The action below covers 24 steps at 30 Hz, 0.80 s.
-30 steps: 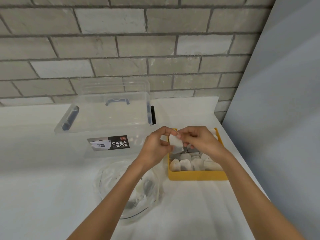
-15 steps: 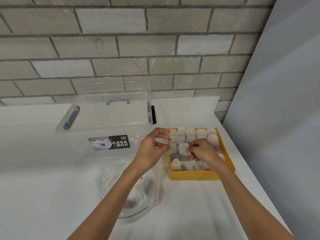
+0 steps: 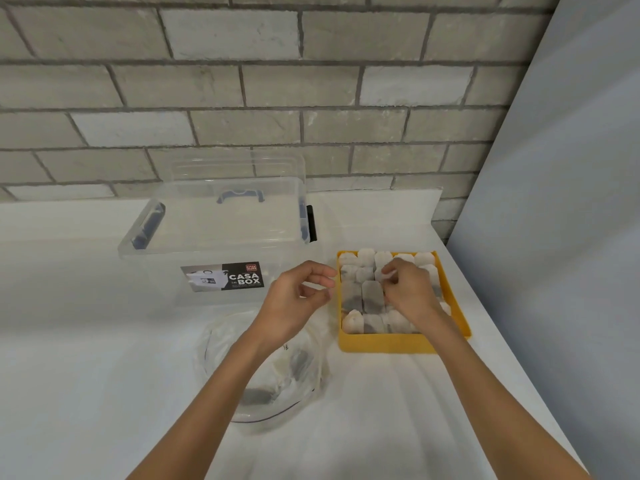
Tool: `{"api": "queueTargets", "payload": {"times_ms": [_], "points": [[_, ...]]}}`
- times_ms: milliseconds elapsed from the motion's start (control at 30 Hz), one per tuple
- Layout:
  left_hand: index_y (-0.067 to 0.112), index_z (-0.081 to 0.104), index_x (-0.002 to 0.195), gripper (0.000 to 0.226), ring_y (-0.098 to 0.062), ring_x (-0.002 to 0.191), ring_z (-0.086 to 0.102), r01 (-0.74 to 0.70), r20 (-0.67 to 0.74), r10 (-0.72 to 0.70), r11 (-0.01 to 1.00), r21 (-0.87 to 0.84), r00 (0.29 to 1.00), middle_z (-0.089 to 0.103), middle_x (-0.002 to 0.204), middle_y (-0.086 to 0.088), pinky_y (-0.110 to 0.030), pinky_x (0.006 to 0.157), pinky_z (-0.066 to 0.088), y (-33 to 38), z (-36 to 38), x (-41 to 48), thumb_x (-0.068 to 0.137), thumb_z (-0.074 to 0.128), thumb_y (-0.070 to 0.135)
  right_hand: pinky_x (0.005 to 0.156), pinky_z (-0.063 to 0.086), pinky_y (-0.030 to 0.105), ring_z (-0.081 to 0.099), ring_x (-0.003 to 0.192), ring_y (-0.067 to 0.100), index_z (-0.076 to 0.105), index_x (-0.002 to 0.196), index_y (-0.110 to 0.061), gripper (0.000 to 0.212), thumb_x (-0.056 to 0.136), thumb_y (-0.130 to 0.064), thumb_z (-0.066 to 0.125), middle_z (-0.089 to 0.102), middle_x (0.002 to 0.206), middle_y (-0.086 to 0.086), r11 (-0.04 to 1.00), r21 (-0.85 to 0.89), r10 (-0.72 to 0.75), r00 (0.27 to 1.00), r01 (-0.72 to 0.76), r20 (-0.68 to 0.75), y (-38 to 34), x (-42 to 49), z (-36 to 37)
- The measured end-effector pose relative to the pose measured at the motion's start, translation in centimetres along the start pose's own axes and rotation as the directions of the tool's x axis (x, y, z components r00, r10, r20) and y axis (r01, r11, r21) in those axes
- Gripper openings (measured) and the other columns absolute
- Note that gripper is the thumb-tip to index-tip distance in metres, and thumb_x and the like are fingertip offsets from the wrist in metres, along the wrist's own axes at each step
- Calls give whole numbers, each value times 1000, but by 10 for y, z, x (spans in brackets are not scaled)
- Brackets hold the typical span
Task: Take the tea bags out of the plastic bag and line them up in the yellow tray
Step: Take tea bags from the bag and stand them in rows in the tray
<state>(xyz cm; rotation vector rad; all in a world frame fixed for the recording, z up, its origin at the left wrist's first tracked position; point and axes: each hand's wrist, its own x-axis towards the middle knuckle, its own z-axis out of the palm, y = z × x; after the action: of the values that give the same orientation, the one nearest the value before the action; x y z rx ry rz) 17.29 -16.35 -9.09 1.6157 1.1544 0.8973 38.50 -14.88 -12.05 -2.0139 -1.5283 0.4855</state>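
Note:
The yellow tray (image 3: 384,343) stands at the right of the white counter, filled with rows of several upright tea bags (image 3: 371,300). My right hand (image 3: 409,293) reaches into the tray's middle, and its curled fingertips pinch the top of a white tea bag (image 3: 383,271) in the second row from the back. Just left of the tray my left hand (image 3: 294,302) hovers with loosely curled fingers, holding nothing. The clear plastic bag (image 3: 298,379) lies partly under my left forearm with a few dark tea bags (image 3: 256,396) inside.
A clear lidded storage box (image 3: 214,237) with a "CASA BOX" label stands behind the bag, left of the tray. A grey brick wall (image 3: 242,98) runs along the back and a pale panel (image 3: 554,237) closes the right side. The counter edge lies just right of the tray.
Both hands held one tea bag above the tray a second ago. My right hand has since lowered it into the tray and shifted toward the back rows, while my left hand let go and drew back left.

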Motion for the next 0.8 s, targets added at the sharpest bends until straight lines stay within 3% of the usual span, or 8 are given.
{"api": "queueTargets", "payload": {"times_ms": [67,133,233,367,467,567,700,800], "points": [[20,71,95,17,-20,80,65,18,24,-18,1000,-9,1000,70,90,-2,-31,83,52,-1,-10,-9,85,67,6,76,55,29,64,80,20,66,101,-7,16,91,-5,54,68,95,9,994,70,-87,996,87,-1,-15,-9,-9],[18,72,94,12,-22,80,66,29,64,-31,999,35,997,70,88,-6,-30,81,53,-5,-23,-20,86,68,10,70,52,20,62,71,12,68,98,-9,17,91,-5,53,66,85,1,978,122,-176,983,170,42,-35,-23,-17],[18,72,91,13,-13,75,66,77,131,-95,988,136,987,71,82,-1,-21,75,52,-19,-45,-37,86,67,7,66,49,17,60,64,9,68,95,-14,18,89,-4,54,62,74,-5,941,220,-295,942,258,159,-71,-52,-15],[26,70,82,21,-3,67,63,98,152,-167,919,381,974,71,77,5,-9,67,46,-47,-62,-54,83,69,4,63,48,13,64,65,12,68,95,-14,17,87,-4,57,65,76,-1,911,277,-396,838,306,375,-100,-88,16],[30,66,82,27,-11,71,64,88,205,-205,881,465,957,67,85,5,-15,69,49,-70,-65,-65,77,73,4,76,50,21,65,83,15,69,101,-14,23,86,-4,55,69,87,4,923,156,-381,782,351,493,-98,-105,48],[29,62,105,39,-13,83,56,88,209,-255,807,584,944,54,94,8,-25,79,52,-91,-64,-77,71,80,20,87,44,25,55,108,22,62,116,-11,32,86,-3,55,62,109,11,930,-40,-290,797,365,529,-84,-114,73],[28,53,124,58,-10,98,44,8,247,-218,765,644,944,38,102,8,-15,84,37,-109,-65,-87,72,77,23,91,44,29,49,114,24,53,124,-11,44,81,-4,58,51,116,9,943,-145,-186,834,301,519,-71,-123,84],[27,56,118,49,-10,99,40,-35,245,-163,764,644,956,37,103,7,-15,81,32,-113,-65,-88,73,76,21,97,43,34,45,124,26,43,134,-13,56,80,-3,59,45,130,7,960,-126,-161,858,252,488,-70,-128,88]]}}
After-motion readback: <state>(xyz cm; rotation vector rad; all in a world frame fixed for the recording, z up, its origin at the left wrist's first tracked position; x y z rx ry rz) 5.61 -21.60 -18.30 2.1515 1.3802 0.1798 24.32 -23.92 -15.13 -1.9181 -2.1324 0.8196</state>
